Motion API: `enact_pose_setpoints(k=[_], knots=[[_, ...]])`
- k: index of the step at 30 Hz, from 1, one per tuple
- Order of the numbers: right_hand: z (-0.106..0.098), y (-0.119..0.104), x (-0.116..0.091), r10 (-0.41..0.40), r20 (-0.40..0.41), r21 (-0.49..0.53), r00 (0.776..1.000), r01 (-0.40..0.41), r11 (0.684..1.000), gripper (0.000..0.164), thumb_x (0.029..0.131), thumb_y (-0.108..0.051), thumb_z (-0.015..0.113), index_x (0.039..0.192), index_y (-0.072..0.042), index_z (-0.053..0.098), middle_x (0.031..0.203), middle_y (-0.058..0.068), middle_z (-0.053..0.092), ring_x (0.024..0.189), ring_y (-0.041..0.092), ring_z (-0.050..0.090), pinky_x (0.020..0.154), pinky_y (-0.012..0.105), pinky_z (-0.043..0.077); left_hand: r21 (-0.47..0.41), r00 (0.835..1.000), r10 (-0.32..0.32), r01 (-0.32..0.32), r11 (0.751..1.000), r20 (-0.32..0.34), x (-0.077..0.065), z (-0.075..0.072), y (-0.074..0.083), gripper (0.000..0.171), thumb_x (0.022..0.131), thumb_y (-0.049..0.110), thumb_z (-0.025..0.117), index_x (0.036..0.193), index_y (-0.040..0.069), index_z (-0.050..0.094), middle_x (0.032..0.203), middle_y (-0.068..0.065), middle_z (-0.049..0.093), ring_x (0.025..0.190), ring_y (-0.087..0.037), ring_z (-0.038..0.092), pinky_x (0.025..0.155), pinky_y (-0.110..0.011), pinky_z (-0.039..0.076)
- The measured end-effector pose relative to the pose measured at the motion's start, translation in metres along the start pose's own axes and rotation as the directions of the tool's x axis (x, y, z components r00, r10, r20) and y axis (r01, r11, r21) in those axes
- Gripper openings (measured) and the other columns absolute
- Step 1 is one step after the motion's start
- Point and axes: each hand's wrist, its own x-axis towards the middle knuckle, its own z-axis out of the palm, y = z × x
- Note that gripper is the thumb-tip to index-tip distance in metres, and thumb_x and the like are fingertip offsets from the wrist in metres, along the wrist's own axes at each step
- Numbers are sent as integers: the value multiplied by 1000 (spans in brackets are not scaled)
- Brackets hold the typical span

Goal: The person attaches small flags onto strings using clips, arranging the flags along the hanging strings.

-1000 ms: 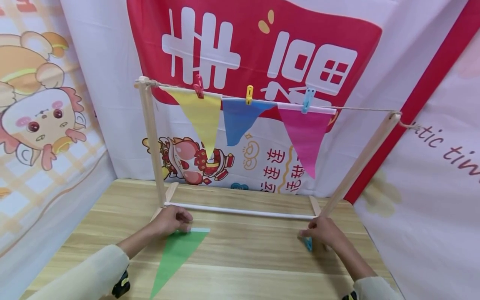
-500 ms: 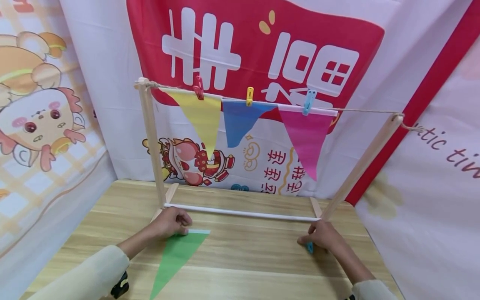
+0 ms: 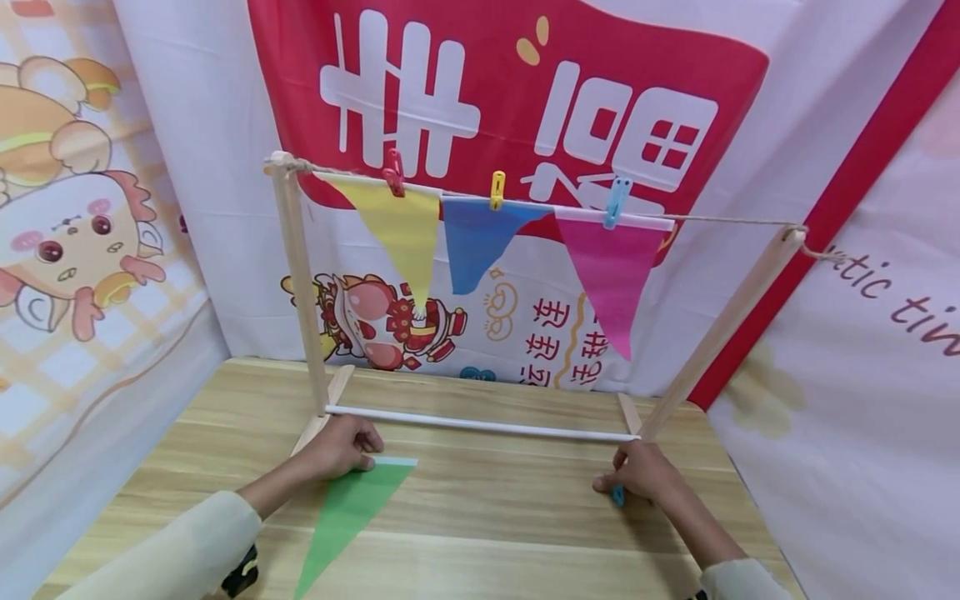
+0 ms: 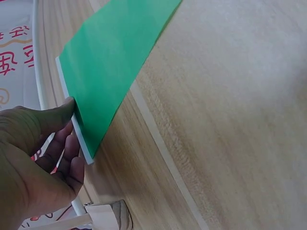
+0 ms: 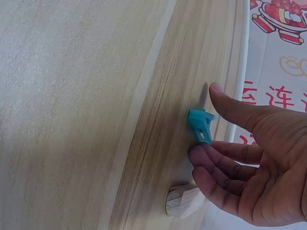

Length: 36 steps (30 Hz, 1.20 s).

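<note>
My left hand (image 3: 341,446) pinches the white top edge of a green triangular pennant (image 4: 105,62), thumb on the upper face and fingers curled beneath. The pennant's tip runs down toward the near edge of the table. On the right, my right hand (image 3: 647,471) has its curled fingers at one end of a small blue clothespin (image 5: 201,125), close over the wooden tabletop. The thumb (image 5: 225,98) lies on the clothespin's other side. Ahead, a yellow pennant (image 3: 401,225), a blue pennant (image 3: 472,233) and a pink pennant (image 3: 611,267) hang from a string, each held by a clothespin.
Two wooden posts (image 3: 300,283) carry the string (image 3: 735,220), and a white rod (image 3: 480,423) joins their bases just beyond my hands. A wooden foot (image 5: 182,200) sits beside my right fingers. Printed cloth (image 3: 247,250) walls in the table (image 3: 480,500).
My right fingers have closed in around the blue clothespin, and less of it shows. The left hand stays at the green pennant's edge, almost still.
</note>
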Motion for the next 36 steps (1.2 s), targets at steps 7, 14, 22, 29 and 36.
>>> enact_pose_setpoints(k=[7, 14, 22, 29, 36], knots=[[1, 2, 1, -25, 3, 5, 1000, 25, 1000, 38, 83, -23, 103, 94, -1, 74, 81, 8, 67, 73, 21, 61, 65, 34, 52, 18, 1000, 16, -16, 1000, -9, 1, 1, -4, 17, 83, -7, 92, 90, 3, 81, 81, -3, 74, 79, -12, 65, 70, -22, 55], [-2, 3, -1, -35, 36, -18, 999, 36, 999, 37, 86, -22, 101, 100, 1, 76, 89, 8, 72, 80, 22, 65, 70, 38, 57, 18, 995, 103, -103, 995, -16, 0, 3, -8, 16, 83, -8, 90, 88, 4, 80, 75, 1, 71, 73, -7, 61, 67, -21, 52], [19, 59, 39, -175, 51, -22, 983, 176, 984, 42, 87, -41, 98, 96, -5, 78, 86, 4, 75, 77, 19, 66, 68, 36, 58, 66, 983, 173, -169, 983, -62, 17, 15, -49, 21, 84, 3, 95, 84, 18, 80, 74, 12, 68, 72, -3, 60, 66, -20, 50], [31, 87, 58, -247, 54, -26, 967, 249, 968, 33, 93, -35, 92, 101, -5, 81, 87, 5, 76, 79, 21, 67, 70, 34, 59, 61, 992, 127, -125, 990, -25, 8, 6, -15, 15, 91, 1, 89, 88, 10, 78, 77, 4, 68, 76, -10, 59, 70, -24, 49], [15, 69, 46, -324, 43, 29, 945, 322, 946, 26, 93, -30, 88, 97, -5, 81, 82, 2, 72, 75, 16, 64, 65, 32, 55, 103, 996, 92, -93, 990, 10, 9, -1, 23, 9, 99, 5, 83, 93, 10, 78, 84, 2, 72, 79, -9, 59, 73, -24, 49]])
